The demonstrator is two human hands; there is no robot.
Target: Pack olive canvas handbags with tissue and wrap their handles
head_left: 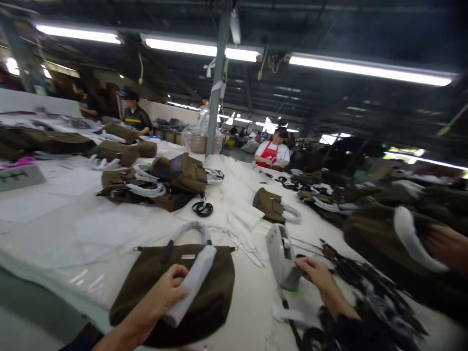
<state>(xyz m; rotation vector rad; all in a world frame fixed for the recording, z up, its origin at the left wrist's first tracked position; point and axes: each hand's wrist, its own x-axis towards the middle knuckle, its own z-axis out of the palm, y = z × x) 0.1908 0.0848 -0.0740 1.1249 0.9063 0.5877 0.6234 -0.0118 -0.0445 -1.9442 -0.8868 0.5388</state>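
An olive-brown handbag (215,297) lies flat on the white table in front of me. Its front handle is wrapped in white paper (199,273), and my left hand (174,287) is closed around the lower part of that wrap. The rear handle (192,229) arches beyond the bag's top edge, covered in pale wrapping. To the right of the bag stands a grey-white tape dispenser (280,256). My right hand (320,275) has thumb and finger pinched together at the dispenser's near right end. Whatever sits between those fingertips is too small to make out.
Dark straps (376,282) are heaped at the right, near another person's hand (448,246) on a bag. More bags (175,180) and a black coil (202,208) lie farther back. White sheets (109,222) cover the left. A person in a red apron (269,153) works across the table.
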